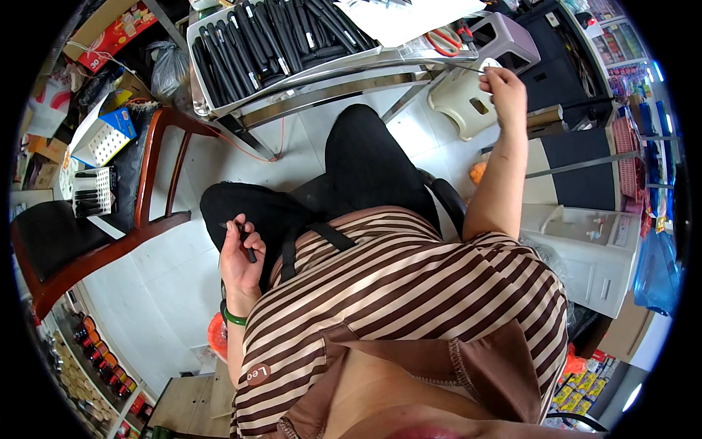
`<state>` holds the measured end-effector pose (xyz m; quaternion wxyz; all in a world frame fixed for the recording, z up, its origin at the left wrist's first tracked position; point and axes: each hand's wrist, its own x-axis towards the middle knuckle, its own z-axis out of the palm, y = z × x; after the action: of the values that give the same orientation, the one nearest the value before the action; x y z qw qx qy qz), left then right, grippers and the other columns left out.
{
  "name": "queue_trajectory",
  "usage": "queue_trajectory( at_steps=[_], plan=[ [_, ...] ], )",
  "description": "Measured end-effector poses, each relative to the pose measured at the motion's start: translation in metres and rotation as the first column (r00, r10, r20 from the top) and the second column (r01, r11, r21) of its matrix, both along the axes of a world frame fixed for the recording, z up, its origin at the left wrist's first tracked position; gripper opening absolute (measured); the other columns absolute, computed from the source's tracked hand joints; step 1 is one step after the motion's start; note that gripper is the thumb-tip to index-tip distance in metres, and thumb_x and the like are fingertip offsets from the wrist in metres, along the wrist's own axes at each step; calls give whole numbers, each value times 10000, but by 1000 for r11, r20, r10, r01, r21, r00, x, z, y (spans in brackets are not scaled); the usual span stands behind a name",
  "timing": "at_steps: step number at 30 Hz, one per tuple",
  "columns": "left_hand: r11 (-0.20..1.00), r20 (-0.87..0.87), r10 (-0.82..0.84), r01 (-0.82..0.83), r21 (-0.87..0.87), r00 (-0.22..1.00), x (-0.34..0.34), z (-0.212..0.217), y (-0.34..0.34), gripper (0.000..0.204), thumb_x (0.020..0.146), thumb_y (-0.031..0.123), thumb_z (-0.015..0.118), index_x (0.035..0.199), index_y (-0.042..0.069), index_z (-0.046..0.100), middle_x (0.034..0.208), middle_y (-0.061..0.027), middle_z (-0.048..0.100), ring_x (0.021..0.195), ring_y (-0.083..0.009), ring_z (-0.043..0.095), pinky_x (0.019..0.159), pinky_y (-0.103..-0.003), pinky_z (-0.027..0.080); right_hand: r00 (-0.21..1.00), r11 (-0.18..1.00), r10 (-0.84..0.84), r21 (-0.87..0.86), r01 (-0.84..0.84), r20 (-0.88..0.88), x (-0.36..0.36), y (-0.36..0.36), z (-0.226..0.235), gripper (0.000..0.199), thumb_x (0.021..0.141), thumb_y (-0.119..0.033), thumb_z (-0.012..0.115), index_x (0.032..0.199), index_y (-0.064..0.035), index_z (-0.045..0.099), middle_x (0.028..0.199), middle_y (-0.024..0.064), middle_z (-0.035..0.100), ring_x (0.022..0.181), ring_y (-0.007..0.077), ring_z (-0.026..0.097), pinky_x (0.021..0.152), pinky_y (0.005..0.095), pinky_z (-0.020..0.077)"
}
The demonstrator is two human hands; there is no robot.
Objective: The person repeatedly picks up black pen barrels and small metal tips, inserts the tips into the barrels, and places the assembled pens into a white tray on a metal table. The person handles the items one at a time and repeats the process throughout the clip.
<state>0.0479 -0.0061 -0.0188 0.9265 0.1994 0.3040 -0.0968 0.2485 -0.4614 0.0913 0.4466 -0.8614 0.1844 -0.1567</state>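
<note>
Over my left thigh, my left hand (241, 265) is closed round a short black pen-like stick (251, 254); its exact kind is hard to make out. My right hand (504, 91) is stretched out far to the right, finger and thumb pinched on the end of a thin dark rod (465, 68), which runs left toward the table edge. Near that rod lie red-handled scissors (443, 42). On the table, a white tray (213, 111) holds many slim black pen-like sticks (274, 44) with small white labels, packed side by side.
White paper (395, 18) covers part of the table. Beneath my right hand stands a cream plastic stool (457, 95), with a greyish one (508, 44) behind. A wooden chair (150, 168) at left bears a white basket (106, 192) with more black sticks. White drawers (585, 252) stand at right.
</note>
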Motion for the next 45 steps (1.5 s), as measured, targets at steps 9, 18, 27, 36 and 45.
queue_trajectory(
  at_steps=[9, 18, 27, 36, 45],
  plan=[
    [987, 285, -98, 56, 150, 953, -11, -6, -5, 266, 898, 306, 470, 945, 48, 516, 943, -46, 484, 784, -136, 473, 822, -315, 426, 767, 779, 625, 183, -600, -146, -30, 87, 26, 141, 855, -147, 538, 914, -41, 610, 726, -4, 614, 593, 33, 519, 498, 166, 367],
    [987, 630, -15, 112, -116, 776, -10, -5, -4, 239, 896, 226, 477, 971, 13, 557, 1108, -159, 517, 1053, -280, 518, 939, -444, 392, 156, 233, 963, 387, -892, -220, -78, 279, -53, 185, 870, -182, 530, 878, -11, 600, 677, 17, 579, 581, 65, 503, 557, 199, 423],
    [951, 462, 80, 72, -301, 883, -17, 4, 0, 251, 892, 229, 482, 971, 4, 561, 794, -58, 490, 504, -55, 335, 534, -222, 322, 251, 331, 933, 340, -880, -258, -91, 303, -71, 208, 844, -230, 566, 798, -30, 599, 596, 17, 564, 518, 86, 508, 495, 235, 413],
    [987, 533, -71, 135, -82, 843, -20, 14, 3, 247, 874, 202, 512, 914, -32, 582, 703, -23, 485, 463, -50, 357, 476, -191, 285, 305, 383, 920, 398, -834, -247, -65, 297, -59, 246, 891, -271, 503, 788, -58, 569, 588, -46, 480, 512, 21, 390, 465, 158, 306],
    [995, 510, -105, 88, 56, 854, -18, 12, -2, 252, 875, 242, 501, 887, 2, 574, 665, -6, 447, 570, -76, 409, 528, -213, 320, 37, 225, 942, 544, -808, -335, -102, 313, -82, 241, 885, -250, 515, 746, -57, 551, 591, -20, 513, 508, 44, 429, 477, 188, 352]
  ],
)
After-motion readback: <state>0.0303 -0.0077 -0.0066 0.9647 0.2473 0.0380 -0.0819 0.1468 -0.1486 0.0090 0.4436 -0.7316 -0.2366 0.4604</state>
